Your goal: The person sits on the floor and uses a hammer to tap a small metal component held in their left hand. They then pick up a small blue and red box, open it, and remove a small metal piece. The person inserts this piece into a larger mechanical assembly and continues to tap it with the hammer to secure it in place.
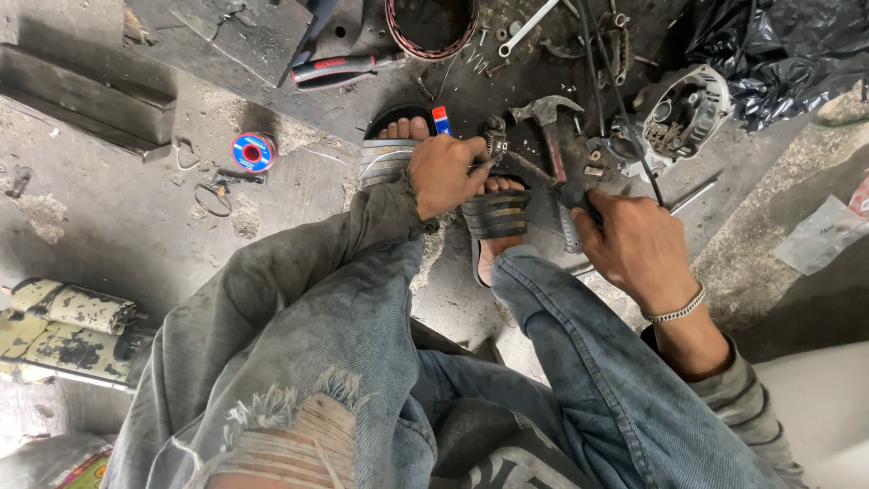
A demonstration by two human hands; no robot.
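Small metal part (493, 138) pinched in left hand (445, 174); right hand (634, 249) at four o'clock clasps screwdriver (543, 179), mid-prying; next, steady leverage.

A clear plastic bag (822, 235) lies right of the right hand (634, 249); a colourful printed wrapper (86, 471) sits far lower-left.

Flat daylight, and we see it sharp

We find soft shadows under our legs, mild glare on the pale slab (815, 407) at lower right, and slight bending at the edges.
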